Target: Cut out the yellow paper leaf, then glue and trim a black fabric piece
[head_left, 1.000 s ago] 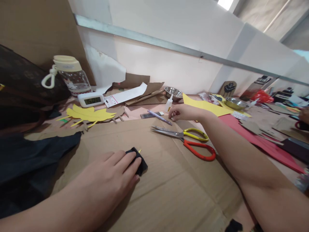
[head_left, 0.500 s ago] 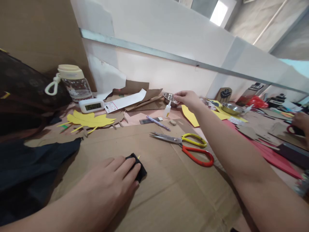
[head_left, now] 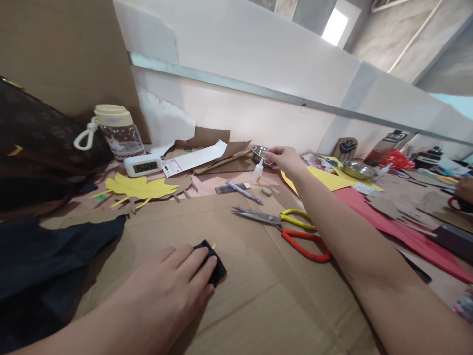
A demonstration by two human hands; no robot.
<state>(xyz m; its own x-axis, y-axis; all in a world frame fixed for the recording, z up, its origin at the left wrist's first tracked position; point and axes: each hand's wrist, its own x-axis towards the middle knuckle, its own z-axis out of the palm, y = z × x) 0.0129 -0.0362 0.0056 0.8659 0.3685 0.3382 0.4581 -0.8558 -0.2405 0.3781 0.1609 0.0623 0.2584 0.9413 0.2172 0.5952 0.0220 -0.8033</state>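
Observation:
My left hand (head_left: 181,273) presses a small folded piece of black cloth or paper (head_left: 218,272) onto the cardboard sheet (head_left: 266,305), fingers closed over it. A yellow tip pokes out from the black piece. Stretched forward, my right hand (head_left: 284,160) has thumb and fingers pinched together beside a small metal bowl (head_left: 257,151). Whatever the pinch holds is too small to make out. Just below those fingertips stands a small glue bottle (head_left: 257,173) with a white nozzle. Scissors (head_left: 275,219) with yellow and red handles lie partly under my right forearm.
A pen (head_left: 244,192) lies behind the scissors. On the left are dark material (head_left: 55,266), yellow leaf-shaped cutouts (head_left: 138,186), a digital clock (head_left: 142,165) and a water bottle (head_left: 120,133). Red sheets (head_left: 369,212) and another metal bowl (head_left: 356,170) lie right. Someone's hand (head_left: 466,190) shows at the right edge.
The view has shifted slightly. My right fingertips are a little closer to the glue bottle, still pinched. My left hand stays on the black piece.

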